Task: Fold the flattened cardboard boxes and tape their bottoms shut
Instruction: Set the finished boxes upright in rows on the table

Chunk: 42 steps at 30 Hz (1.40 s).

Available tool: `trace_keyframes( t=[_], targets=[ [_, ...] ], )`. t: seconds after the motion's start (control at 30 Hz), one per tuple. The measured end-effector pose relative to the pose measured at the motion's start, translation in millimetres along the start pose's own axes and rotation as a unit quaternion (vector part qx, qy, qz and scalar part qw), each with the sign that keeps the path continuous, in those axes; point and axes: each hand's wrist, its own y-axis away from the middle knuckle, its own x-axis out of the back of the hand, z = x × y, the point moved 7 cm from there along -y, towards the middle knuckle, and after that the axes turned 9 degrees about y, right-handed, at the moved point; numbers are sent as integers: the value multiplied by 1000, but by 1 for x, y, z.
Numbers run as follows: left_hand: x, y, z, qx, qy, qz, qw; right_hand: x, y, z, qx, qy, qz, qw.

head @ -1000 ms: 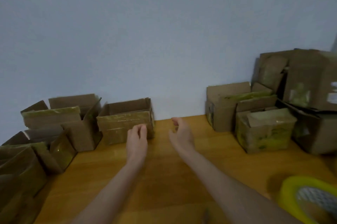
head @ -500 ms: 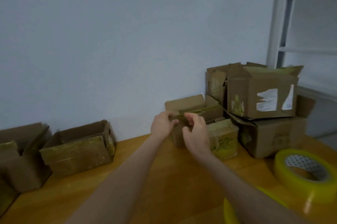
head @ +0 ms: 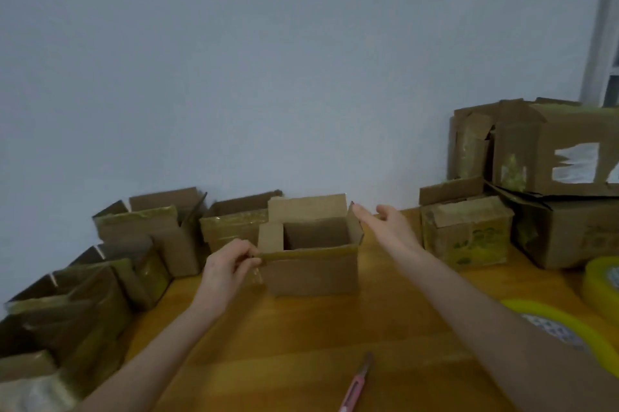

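Head view: the open cardboard box point(head: 311, 266) stands upright by the worktop's point(head: 301, 344) back edge, midway along, with the left hand point(head: 231, 264) pinching its front-left rim and the right hand point(head: 390, 227) spread wide, fingertips point(head: 360, 210) at its right flap point(head: 355, 232). Steadying both sides should keep it square as it joins the finished boxes point(head: 150, 227) leftward. Half a second earlier both hands were at the stacked boxes point(head: 552, 160) by the right edge.
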Motion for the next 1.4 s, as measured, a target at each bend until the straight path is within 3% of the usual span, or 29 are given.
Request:
trace_keyframes(
  t=[0.13,0.33,0.43,0.53,0.6,0.73,0.8,0.87,0.93,1.03,1.13,1.23,1.3,1.4],
  targets=[
    [32,37,-10,0,-10,-9,1000,-51,26,-1,-50,-46,-127,990],
    [50,23,-15,67,58,10,996,-62,28,-1,-94,-84,-108,986],
    [28,-8,-2,90,25,-97,991,-60,30,1,-102,-75,-107,986],
    [-2,-27,0,127,-45,-227,965,-59,28,4,-103,-78,-102,986],
    [-6,-30,-9,162,-95,-253,949,-58,27,6,-105,-86,-101,986],
    [25,-26,-18,167,-87,-113,976,-59,25,12,-111,-100,-97,984],
    [38,-12,-31,210,40,-55,975,-61,24,14,-106,-105,-92,985],
    [33,12,-45,279,243,-32,928,-64,24,15,-101,-114,-90,984],
    [26,30,-49,299,325,-17,897,-65,28,17,-95,-134,-105,981],
    [15,41,-46,274,346,5,897,-70,37,21,-67,-142,-178,971],
    [10,46,-38,253,345,39,903,-78,51,27,10,-52,-239,970],
    [-4,59,-35,287,332,51,897,-88,55,40,37,25,-170,984],
    [-19,71,-32,320,320,18,892,-93,57,40,53,56,-106,991],
    [-25,84,-35,327,328,29,886,-103,61,31,72,96,-71,990]
  ],
)
